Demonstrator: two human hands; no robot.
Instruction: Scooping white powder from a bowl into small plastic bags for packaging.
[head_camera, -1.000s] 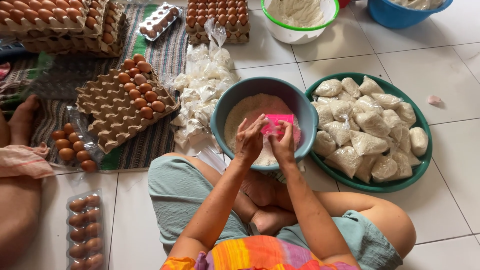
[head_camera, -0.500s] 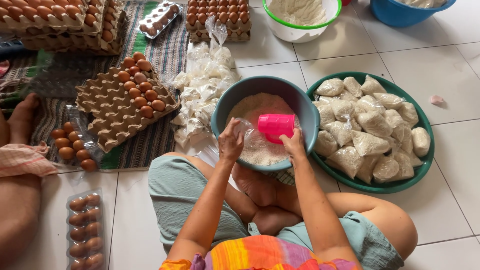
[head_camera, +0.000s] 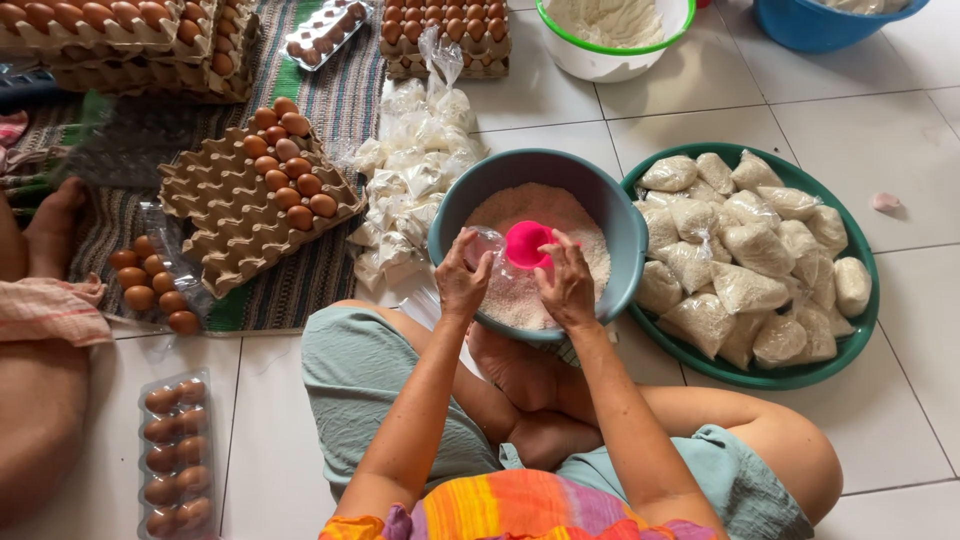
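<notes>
I sit cross-legged on a tiled floor with a blue-grey basin (head_camera: 620, 215) of white grains before my legs. My left hand (head_camera: 462, 278) holds a clear plastic bag (head_camera: 487, 246) open over the grains. My right hand (head_camera: 566, 283) grips a pink cup (head_camera: 527, 243), tilted toward the bag's mouth. Both hands are above the near side of the basin, close together.
A green tray (head_camera: 800, 372) of filled, tied bags lies right of the basin. A heap of clear bags (head_camera: 410, 175) lies to its left. Cardboard egg trays (head_camera: 250, 205), loose eggs and a plastic egg carton (head_camera: 173, 455) are at left. Another person's leg (head_camera: 35, 400) is at the far left.
My hands and the pink cup have shifted left over the basin, and the cup has turned so its round opening shows.
</notes>
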